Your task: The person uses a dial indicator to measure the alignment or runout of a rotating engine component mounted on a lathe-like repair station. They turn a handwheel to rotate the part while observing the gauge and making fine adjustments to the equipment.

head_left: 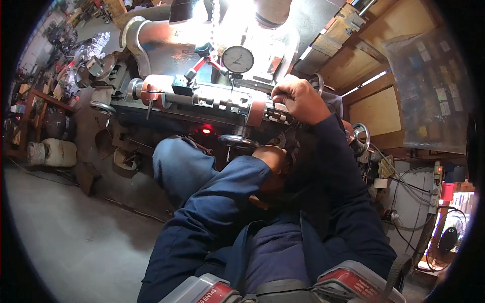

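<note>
A shiny metal shaft with several raised sections (pixel 221 102) lies across the machine between two reddish round holders, the left holder (pixel 154 92) and the right holder (pixel 256 111). A round dial gauge (pixel 238 59) stands over the shaft, its stem pointing down at it. My right hand (pixel 303 100) is at the metal chuck (pixel 278 114) on the shaft's right end, fingers curled together; what they pinch is hidden. Lower down, my left hand (pixel 271 157) is in shadow right of a chromed handwheel (pixel 238 141), its fingers mostly out of sight.
Red-and-black jointed arms (pixel 199 66) stand beside the gauge under a bright lamp. Another handwheel (pixel 361 139) is at the machine's right. A plastic sheet (pixel 429 91) hangs on the right wall. A pale jug (pixel 60 152) stands on the floor at left, near cluttered metal parts.
</note>
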`<control>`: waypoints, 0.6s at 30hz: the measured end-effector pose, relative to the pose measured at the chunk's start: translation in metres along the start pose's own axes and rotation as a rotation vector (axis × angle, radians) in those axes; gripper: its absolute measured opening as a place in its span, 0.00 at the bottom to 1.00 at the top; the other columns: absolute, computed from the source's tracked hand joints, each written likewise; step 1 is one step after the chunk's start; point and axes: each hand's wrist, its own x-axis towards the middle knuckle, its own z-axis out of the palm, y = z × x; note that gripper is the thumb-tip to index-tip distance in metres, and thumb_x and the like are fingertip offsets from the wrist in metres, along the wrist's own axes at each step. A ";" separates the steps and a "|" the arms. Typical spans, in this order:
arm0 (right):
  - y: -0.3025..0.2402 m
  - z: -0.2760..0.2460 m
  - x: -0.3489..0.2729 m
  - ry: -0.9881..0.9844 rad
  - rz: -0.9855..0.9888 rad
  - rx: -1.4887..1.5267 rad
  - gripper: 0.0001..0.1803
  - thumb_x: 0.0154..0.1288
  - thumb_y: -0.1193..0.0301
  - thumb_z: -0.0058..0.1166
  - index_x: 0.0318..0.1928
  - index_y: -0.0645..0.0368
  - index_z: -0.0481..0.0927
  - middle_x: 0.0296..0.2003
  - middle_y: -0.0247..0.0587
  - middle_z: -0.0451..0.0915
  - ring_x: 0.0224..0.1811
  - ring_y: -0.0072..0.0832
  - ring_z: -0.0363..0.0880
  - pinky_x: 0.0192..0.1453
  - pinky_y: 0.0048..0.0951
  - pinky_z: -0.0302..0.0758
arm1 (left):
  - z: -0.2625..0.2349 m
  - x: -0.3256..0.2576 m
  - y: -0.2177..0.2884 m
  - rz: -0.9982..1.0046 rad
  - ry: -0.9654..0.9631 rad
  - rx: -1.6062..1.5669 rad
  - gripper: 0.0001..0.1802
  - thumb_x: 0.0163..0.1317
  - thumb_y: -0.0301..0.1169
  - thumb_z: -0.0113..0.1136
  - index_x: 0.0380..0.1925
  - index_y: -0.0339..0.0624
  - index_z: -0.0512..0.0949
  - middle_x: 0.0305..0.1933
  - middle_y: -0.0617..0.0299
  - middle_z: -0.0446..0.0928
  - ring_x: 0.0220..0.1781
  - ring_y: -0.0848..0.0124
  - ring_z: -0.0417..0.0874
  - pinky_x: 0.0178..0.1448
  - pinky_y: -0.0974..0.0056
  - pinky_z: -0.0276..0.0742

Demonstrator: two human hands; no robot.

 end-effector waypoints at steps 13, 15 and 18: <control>-0.017 0.009 0.001 0.016 0.093 -0.342 0.05 0.54 0.74 0.57 0.31 0.63 0.82 0.27 0.53 0.80 0.34 0.47 0.81 0.40 0.41 0.76 | 0.003 0.007 -0.002 0.013 0.016 0.001 0.25 0.49 0.33 0.69 0.47 0.38 0.76 0.48 0.46 0.79 0.53 0.51 0.80 0.54 0.52 0.77; -0.019 0.014 0.000 0.020 0.124 -0.388 0.06 0.54 0.73 0.58 0.31 0.62 0.82 0.28 0.53 0.81 0.35 0.48 0.82 0.41 0.42 0.76 | 0.002 0.003 -0.001 0.015 0.018 -0.003 0.25 0.49 0.33 0.69 0.47 0.37 0.76 0.48 0.46 0.79 0.53 0.51 0.80 0.54 0.52 0.78; -0.025 0.025 0.000 0.087 0.187 -0.530 0.10 0.58 0.66 0.58 0.28 0.61 0.83 0.27 0.54 0.82 0.32 0.46 0.83 0.39 0.42 0.80 | 0.001 0.005 -0.003 -0.001 0.007 0.006 0.25 0.49 0.33 0.69 0.48 0.37 0.75 0.47 0.47 0.80 0.52 0.51 0.81 0.54 0.53 0.78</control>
